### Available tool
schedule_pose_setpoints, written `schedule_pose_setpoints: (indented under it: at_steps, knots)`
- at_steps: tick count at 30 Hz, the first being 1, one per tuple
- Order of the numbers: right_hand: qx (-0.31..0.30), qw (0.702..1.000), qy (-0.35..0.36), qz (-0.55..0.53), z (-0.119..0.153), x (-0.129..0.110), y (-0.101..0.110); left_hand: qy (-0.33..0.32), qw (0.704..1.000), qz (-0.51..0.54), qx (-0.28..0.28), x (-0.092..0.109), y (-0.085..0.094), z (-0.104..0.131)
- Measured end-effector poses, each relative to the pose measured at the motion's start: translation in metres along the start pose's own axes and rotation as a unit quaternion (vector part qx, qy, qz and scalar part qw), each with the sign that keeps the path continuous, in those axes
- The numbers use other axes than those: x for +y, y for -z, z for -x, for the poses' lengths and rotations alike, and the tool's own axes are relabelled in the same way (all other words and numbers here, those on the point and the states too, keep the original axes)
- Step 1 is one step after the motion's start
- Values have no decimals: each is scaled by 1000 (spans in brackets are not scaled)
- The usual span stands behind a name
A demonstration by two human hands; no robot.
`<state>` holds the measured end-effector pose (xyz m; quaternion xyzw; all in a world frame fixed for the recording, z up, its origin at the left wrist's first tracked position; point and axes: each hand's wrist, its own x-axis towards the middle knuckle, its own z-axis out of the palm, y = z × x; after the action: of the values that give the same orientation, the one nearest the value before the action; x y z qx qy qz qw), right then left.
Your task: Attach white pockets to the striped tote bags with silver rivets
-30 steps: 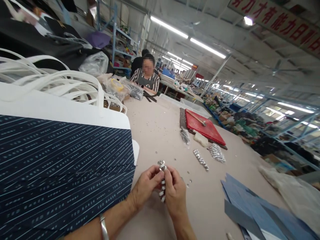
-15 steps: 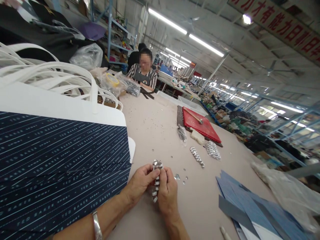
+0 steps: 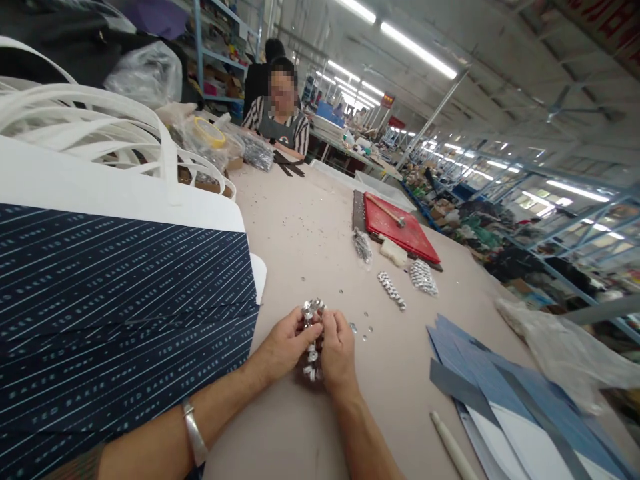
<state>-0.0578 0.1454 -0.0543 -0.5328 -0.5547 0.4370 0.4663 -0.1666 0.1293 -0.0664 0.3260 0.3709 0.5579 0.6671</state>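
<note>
A strip of shiny silver metal pieces (image 3: 312, 357), dark between the pieces, hangs between my hands above the table; the pieces look like snap buttons. My left hand (image 3: 285, 347) is closed around the strip's upper part, thumb laid across it. From the other side, my right hand (image 3: 340, 350) pinches at the upper right of the strip; its fingertips are partly hidden. Small round metal discs (image 3: 353, 328) lie loose just right of my right hand. Farther right, a similar black-and-white strip (image 3: 391, 290) rests on the table beside a clear bag of more such pieces (image 3: 424, 277).
Navy patterned panels (image 3: 125, 313) with white straps (image 3: 167, 147) pile up at left. A mallet (image 3: 385, 210) lies on a red board (image 3: 403, 233). Blue-grey sheets (image 3: 500, 387) and a pen-like stick (image 3: 453, 447) are at right. A co-worker (image 3: 283, 127) sits across the table.
The camera view has tilted downward. The strip has turned in my fingers, now showing more of its silver faces, and my right fingers have shifted up toward its top end.
</note>
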Motion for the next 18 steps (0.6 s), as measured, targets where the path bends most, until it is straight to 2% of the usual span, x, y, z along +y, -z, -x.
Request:
schedule_pose_setpoints:
  at_steps: [5, 11, 18]
  knots:
    - [-25, 984, -123, -128, -2, -3, -3, 43, 998, 2, -37, 6, -1, 2]
    - [-23, 977, -142, -160, -3, -2, -5, 42, 999, 3, -26, 8, -3, 4]
    - [-55, 966, -159, -195, -1, -7, -3, 55, 998, 35, -15, 11, -6, 7]
